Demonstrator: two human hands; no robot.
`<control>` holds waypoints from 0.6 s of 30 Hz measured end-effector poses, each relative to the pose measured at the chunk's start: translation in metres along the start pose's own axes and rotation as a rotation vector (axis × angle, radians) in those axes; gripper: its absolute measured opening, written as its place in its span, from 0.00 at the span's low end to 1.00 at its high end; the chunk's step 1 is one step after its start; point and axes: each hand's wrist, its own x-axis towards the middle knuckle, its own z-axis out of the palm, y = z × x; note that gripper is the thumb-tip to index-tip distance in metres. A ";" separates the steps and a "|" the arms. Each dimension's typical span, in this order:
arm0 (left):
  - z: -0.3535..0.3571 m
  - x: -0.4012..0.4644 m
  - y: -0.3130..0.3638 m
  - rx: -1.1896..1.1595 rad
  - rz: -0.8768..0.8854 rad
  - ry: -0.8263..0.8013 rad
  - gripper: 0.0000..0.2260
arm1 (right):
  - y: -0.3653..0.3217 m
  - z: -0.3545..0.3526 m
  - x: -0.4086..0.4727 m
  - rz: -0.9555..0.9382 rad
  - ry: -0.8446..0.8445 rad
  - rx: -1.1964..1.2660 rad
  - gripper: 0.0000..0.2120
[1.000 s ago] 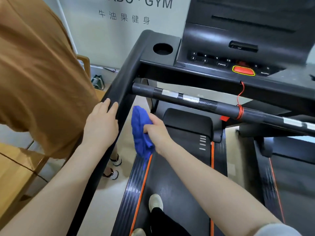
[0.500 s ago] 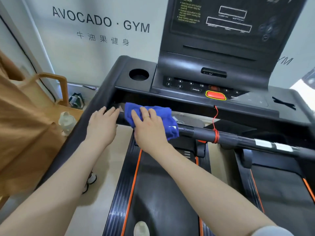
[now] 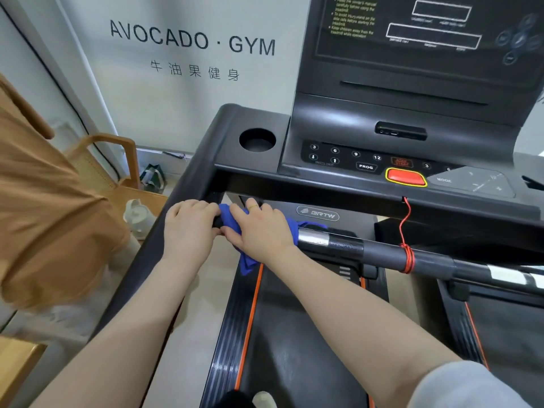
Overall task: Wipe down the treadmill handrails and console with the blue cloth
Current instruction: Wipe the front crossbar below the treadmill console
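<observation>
Near the middle of the frame the right hand [image 3: 262, 231] presses the blue cloth [image 3: 232, 220] down over the left end of the front crossbar [image 3: 382, 251], its grip curled around cloth and bar together; a ring shows on one finger. A tail of the cloth hangs below the bar, and a bit more pokes out to the right of the hand beside the bar's silver sensor patch. The left hand [image 3: 191, 228] sits just left of it, grip curled over the bar end where it meets the left handrail [image 3: 164, 248], touching the cloth. Above, the console [image 3: 368, 160] carries a red stop button [image 3: 405, 176] and a cup holder [image 3: 257, 139]. A red cord [image 3: 406, 254] is wound around the bar further right.
</observation>
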 end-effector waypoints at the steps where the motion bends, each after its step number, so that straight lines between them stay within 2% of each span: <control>1: 0.000 0.001 0.000 0.003 -0.001 -0.010 0.10 | 0.002 -0.002 0.001 -0.010 0.002 0.004 0.24; 3: 0.000 0.001 0.001 0.026 -0.008 -0.033 0.11 | 0.007 -0.004 -0.001 -0.005 -0.006 0.016 0.22; 7: -0.002 0.001 0.006 0.087 -0.001 -0.093 0.12 | 0.031 -0.008 -0.022 0.127 0.026 0.066 0.19; 11: -0.007 0.007 0.015 0.116 -0.003 -0.170 0.16 | 0.068 -0.006 -0.054 0.245 0.081 -0.009 0.19; 14: -0.003 0.010 0.025 0.021 0.130 -0.169 0.18 | 0.085 -0.004 -0.071 0.312 0.167 -0.024 0.21; 18: 0.003 0.008 0.044 -0.086 0.259 -0.227 0.17 | 0.106 0.002 -0.089 0.425 0.297 -0.061 0.18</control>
